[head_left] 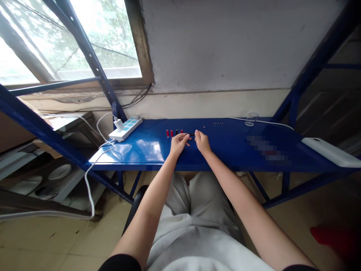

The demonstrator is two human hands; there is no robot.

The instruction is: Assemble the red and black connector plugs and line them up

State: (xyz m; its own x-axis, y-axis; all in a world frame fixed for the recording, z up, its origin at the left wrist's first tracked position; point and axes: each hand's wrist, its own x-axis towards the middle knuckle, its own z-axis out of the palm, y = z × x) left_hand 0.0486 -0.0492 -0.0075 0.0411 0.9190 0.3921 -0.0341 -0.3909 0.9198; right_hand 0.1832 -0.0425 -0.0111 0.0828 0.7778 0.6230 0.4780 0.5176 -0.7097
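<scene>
My left hand (177, 145) and my right hand (202, 142) are close together above the blue table. A short, thin dark rod (191, 134) spans the gap between them. Each hand pinches one end of it, and the fingers hide those ends. Just behind my left hand stand small red cylinders (172, 133) and a black one (176, 132), partly in a row. Farther back, to the right of my hands, several tiny metallic pieces (218, 124) are lined up. What kind of parts these are is too small to tell.
A white power strip (126, 128) with a plugged-in charger (119, 124) lies at the table's left end. A clear glass (251, 119) stands at the back right, near a white cable. At the right end is a long white object (329, 151). Blue metal posts frame the table (143, 160).
</scene>
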